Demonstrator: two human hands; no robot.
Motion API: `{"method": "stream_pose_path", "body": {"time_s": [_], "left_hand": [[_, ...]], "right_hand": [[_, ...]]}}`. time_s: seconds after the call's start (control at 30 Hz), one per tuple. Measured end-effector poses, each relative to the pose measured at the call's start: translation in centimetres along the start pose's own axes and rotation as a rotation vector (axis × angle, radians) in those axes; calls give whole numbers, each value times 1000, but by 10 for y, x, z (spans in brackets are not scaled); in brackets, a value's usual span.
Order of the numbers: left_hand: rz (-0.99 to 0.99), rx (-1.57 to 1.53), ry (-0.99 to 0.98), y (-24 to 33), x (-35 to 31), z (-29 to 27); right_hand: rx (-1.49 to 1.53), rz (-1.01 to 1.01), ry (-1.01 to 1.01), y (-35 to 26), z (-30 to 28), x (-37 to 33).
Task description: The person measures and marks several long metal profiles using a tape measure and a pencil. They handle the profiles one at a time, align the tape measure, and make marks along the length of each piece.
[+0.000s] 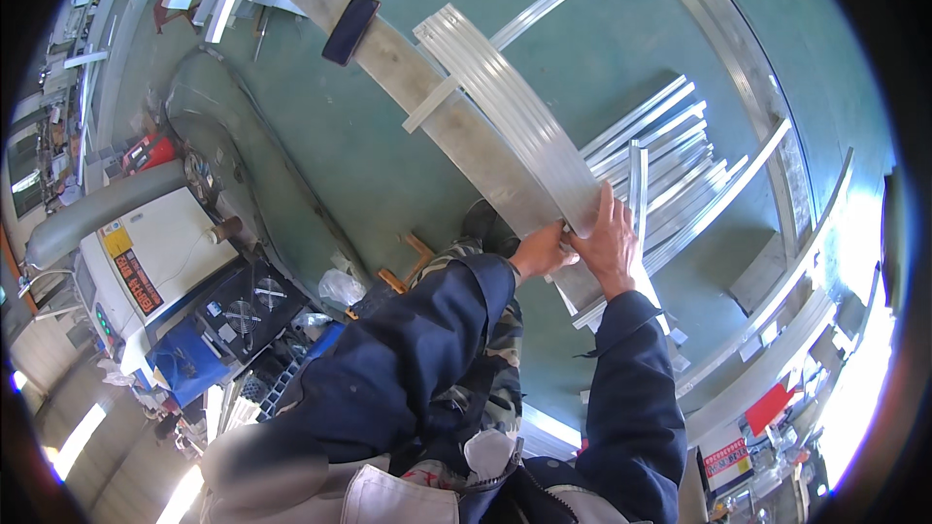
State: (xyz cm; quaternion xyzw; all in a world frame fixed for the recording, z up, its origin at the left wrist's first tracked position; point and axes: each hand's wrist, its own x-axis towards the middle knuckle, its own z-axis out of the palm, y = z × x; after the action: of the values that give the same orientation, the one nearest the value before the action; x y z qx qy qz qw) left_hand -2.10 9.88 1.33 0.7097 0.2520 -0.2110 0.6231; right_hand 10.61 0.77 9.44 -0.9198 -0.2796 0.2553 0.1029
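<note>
Several ribbed silvery aluminium profiles (515, 116) lie side by side, slanting over a long grey metal beam (485, 170). At their near end, my right hand (614, 243) grips the edge, its fingers along the right side and its thumb at the end. My left hand (542, 252) is closed at the same end, close against my right hand; its fingertips are partly hidden, and what they pinch is too small to tell. A short metal strip (430, 105) sits crosswise between the beam and the profiles. Farther along the beam rests a dark flat rectangular object (350, 30).
More aluminium profiles (670, 150) are stacked to the right, beside a long metal rail (738, 68). At left stand a white machine cabinet (160, 252) and a black unit with fans (248, 306). A hose (282, 155) runs along the green floor.
</note>
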Motion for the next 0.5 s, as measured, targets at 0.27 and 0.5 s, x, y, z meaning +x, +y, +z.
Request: {"method": "stream_pose_path", "body": {"time_s": [0.27, 0.5], "left_hand": [[2, -124, -28, -23, -13, -15], [-141, -556, -159, -10, -4, -59]], "right_hand": [[-25, 39, 87, 29, -36, 15], [-80, 9, 183, 69, -41, 69]]}}
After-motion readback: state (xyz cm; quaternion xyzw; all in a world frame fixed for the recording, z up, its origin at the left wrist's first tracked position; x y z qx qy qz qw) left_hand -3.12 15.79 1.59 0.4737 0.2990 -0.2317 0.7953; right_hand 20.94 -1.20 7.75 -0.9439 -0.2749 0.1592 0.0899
